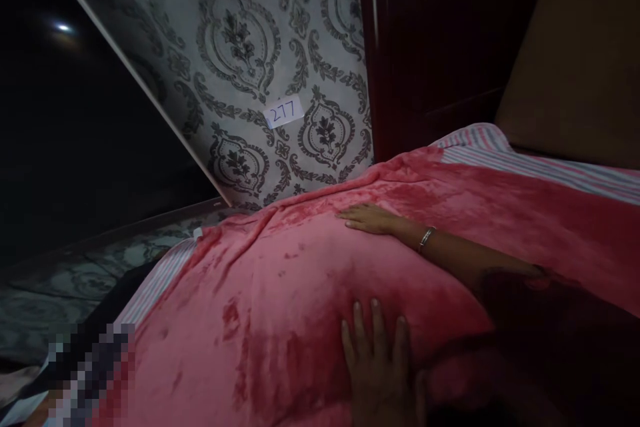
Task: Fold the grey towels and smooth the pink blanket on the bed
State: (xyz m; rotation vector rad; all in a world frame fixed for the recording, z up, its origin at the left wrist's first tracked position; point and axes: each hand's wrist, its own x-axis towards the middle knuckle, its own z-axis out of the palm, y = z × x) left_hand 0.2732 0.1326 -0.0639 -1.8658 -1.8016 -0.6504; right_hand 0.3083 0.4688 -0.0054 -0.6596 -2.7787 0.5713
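Observation:
A pink-red plush blanket covers the bed and fills the middle of the view. Flat on its near part rests my left hand, fingers spread and pointing away from me. My right hand, with a silver bracelet at the wrist, reaches in from the right and lies palm down farther up the blanket. Its fingers point left and are stretched out. Neither hand grips the cloth. A dark red shade surrounds my left hand, and its wrist runs out at the bottom edge.
Striped sheet shows past the blanket at the far right, and more at the left edge. Behind stand a patterned wall with a paper label reading 277, a dark red wooden panel and a brown board. A dark glossy panel fills the left.

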